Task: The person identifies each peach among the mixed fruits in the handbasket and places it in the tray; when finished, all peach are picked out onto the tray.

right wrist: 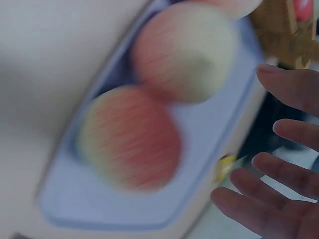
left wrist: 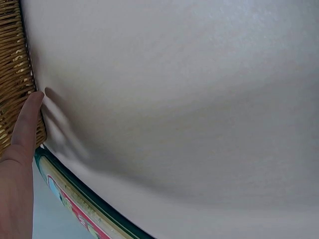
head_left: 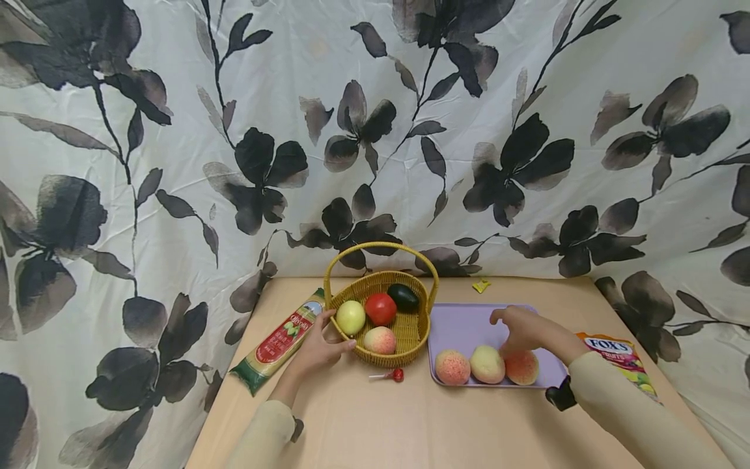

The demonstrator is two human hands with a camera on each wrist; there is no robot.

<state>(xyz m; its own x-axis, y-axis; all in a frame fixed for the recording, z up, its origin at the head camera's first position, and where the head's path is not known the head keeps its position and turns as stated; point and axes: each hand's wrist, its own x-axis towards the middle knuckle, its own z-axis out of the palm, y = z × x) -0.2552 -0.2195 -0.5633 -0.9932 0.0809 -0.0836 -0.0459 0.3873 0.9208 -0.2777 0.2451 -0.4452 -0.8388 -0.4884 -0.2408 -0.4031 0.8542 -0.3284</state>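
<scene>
My left hand (head_left: 321,346) touches the near left side of the yellow wicker basket (head_left: 404,357), and in the left wrist view a straight finger (left wrist: 26,124) lies against its weave. Inside the basket are a yellow-green apple (head_left: 351,318), a red tomato-like fruit (head_left: 381,309), a dark oval fruit or vegetable (head_left: 403,298) and a peach (head_left: 380,340). Over the purple tray (head_left: 457,322) hovers my right hand (head_left: 521,329), fingers spread and holding nothing. Along the tray's near edge lie a pink peach (head_left: 452,367), a paler peach (head_left: 487,364) and a redder peach (head_left: 521,369), partly behind the right hand.
A red lollipop (head_left: 398,375) lies before the basket. Left of it is an olive-oil noodle pack (head_left: 284,342). A Fox's candy bag (head_left: 624,358) sits right of the tray, partly behind my forearm. Farther back is a small yellow wrapper (head_left: 481,286), near the floral curtain (head_left: 375,150).
</scene>
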